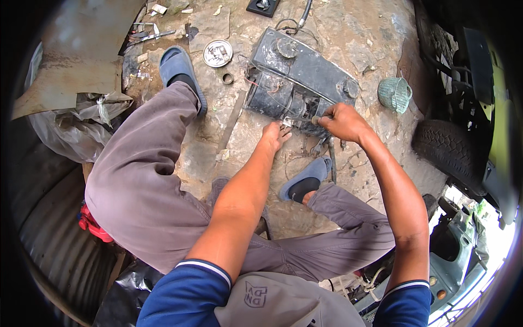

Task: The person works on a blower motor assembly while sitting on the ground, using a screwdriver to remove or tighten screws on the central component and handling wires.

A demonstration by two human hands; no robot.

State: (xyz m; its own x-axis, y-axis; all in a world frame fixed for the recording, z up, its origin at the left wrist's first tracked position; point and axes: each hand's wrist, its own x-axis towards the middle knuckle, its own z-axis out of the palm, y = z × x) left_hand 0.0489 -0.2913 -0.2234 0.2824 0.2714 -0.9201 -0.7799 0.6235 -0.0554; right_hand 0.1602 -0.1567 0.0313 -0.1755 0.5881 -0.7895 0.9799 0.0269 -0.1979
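Note:
On the ground before me lies a worn black metal machine (318,71) with a round cap (287,48) near one end and another cap (350,87) at the other. Thin wires and a dark cylinder (267,92) show along its near side. My left hand (277,135) rests at that near edge, fingers apart, beside a small pale piece (287,122). Closed at the machine's open section, my right hand (344,121) pinches a small round brass-coloured piece (316,120). What its fingertips cover is hidden.
A round tin (218,53) of small parts and a metal ring (227,78) lie left of the machine. To its right stand a green basket (394,94) and a tyre (444,150). A hose (332,161) lies near my sandalled foot (306,180). Tools (150,37) are scattered far left.

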